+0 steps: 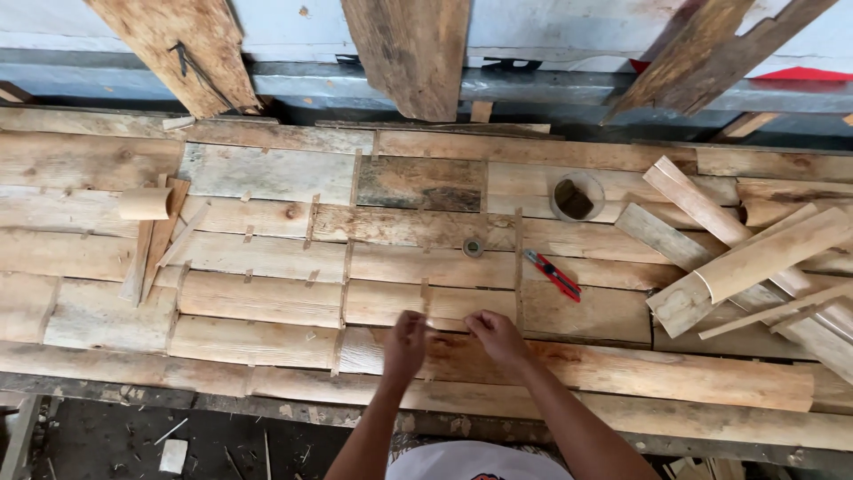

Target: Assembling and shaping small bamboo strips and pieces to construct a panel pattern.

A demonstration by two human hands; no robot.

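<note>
My left hand (pixel 404 345) and my right hand (pixel 498 340) hover close together over the near part of a rough bench of wooden planks (pixel 267 293). Both have their fingers pinched toward a thin bamboo sliver (pixel 425 307) that lies across the planks between them. What exactly each hand grips is too small to tell. Many similar thin slivers lie scattered across the planks, such as a long one (pixel 518 267) just behind my right hand.
A red utility knife (pixel 553 273) lies behind my right hand. Farther back stand a clear round container (pixel 576 196) and a small round cap (pixel 473 247). Split bamboo pieces (pixel 755 258) pile at right, a short one (pixel 145 204) at left. Boards (pixel 413 53) lean against the back wall.
</note>
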